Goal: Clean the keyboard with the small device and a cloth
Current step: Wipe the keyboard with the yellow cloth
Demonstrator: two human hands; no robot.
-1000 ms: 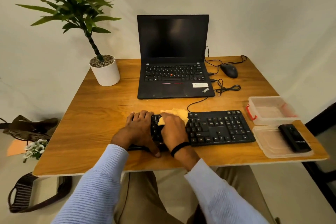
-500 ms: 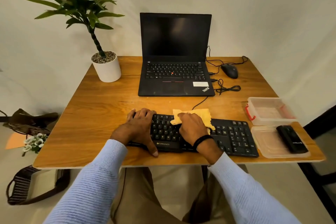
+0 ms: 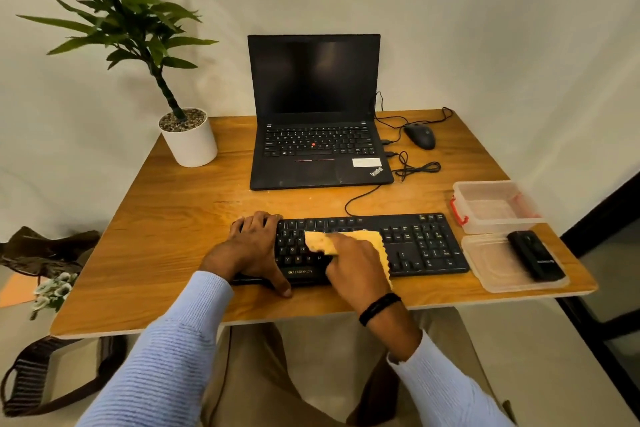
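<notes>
Head view: I counted one keyboard [image 3: 422, 246], one cloth [image 3: 374, 241], one small device [image 3: 535, 255] and two hands. The left hand [image 3: 254, 246] lay spread over the keyboard's left end, thumb at its near edge. The right hand [image 3: 356, 263] pressed the cloth onto the keyboard's middle keys. The device lay on a clear lid [image 3: 498, 270] just right of the keyboard, apart from both hands.

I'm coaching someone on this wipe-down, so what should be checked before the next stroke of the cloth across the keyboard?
1. Left hand rests on the left end of the keyboard, steadying it: ok.
2. Right hand presses the cloth onto it: ok.
3. Keyboard cable lies behind, outside the cloth's path: ok.
4. Small device sits on the lid, off the keyboard: ok.
5. Keyboard free of dust: cannot tell.
</notes>
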